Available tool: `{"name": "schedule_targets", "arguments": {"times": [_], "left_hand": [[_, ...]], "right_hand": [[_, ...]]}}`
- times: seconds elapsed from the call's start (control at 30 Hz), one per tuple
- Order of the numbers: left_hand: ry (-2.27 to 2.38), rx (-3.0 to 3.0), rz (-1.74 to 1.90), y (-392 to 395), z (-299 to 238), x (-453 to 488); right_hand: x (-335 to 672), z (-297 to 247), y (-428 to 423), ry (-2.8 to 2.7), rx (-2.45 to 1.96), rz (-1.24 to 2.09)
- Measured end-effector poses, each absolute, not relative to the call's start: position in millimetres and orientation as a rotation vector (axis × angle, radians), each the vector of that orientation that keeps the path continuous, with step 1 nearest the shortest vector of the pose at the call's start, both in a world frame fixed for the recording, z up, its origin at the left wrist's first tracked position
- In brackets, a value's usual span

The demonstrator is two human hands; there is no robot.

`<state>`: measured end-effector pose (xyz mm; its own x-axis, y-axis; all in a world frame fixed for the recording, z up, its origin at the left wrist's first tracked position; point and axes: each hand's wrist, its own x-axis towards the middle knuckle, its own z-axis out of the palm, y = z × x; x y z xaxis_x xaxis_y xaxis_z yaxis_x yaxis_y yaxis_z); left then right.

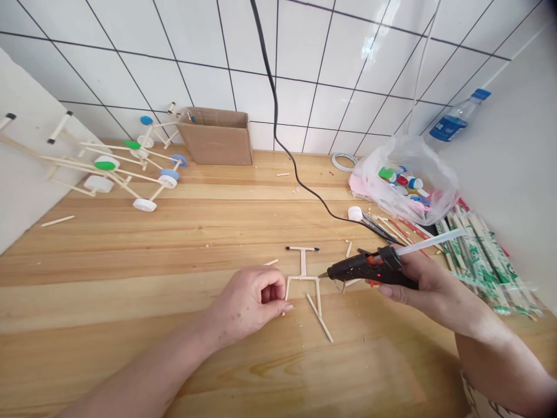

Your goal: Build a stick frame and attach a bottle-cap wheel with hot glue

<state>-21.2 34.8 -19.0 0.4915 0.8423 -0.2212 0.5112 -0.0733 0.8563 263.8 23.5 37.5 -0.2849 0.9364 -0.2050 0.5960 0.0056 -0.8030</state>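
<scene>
My right hand (429,284) is wrapped round a black hot glue gun (363,267) with a clear glue stick (430,241) jutting from its back. The nozzle tip is at the right corner of a small frame of wooden sticks (303,264), which lies on the table; whether it touches is hard to tell. This frame has a crossbar with black ends at its top and two legs below. My left hand (252,299) is closed, thumb and fingers pinching the frame's left leg near its lower end. A loose stick (326,330) lies slanted against the right leg.
Wheeled stick models (130,165) with bottle-cap wheels stand at the left, beside a cardboard box (215,139). At the right are a plastic bag of caps (369,180), bundled sticks (483,255) and a water bottle (455,122). A black cord (300,180) crosses the wooden table (174,244).
</scene>
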Motion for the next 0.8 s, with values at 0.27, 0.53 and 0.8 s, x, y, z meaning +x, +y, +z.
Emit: {"name": "schedule_targets", "arguments": {"times": [0.27, 0.53, 0.8], "left_hand": [[1.154, 1.733, 0.407, 35.2, -16.9, -20.7], [1.158, 1.731, 0.404, 35.3, -17.2, -21.2], [1.153, 1.731, 0.412, 35.3, -16.0, -20.6]], "right_hand": [[268.6, 34.9, 24.6, -1.970, -1.615, 1.186], [271.5, 33.9, 23.6, -1.974, -1.647, 1.156], [267.6, 37.4, 23.5, -1.927, -1.629, 1.156]]}}
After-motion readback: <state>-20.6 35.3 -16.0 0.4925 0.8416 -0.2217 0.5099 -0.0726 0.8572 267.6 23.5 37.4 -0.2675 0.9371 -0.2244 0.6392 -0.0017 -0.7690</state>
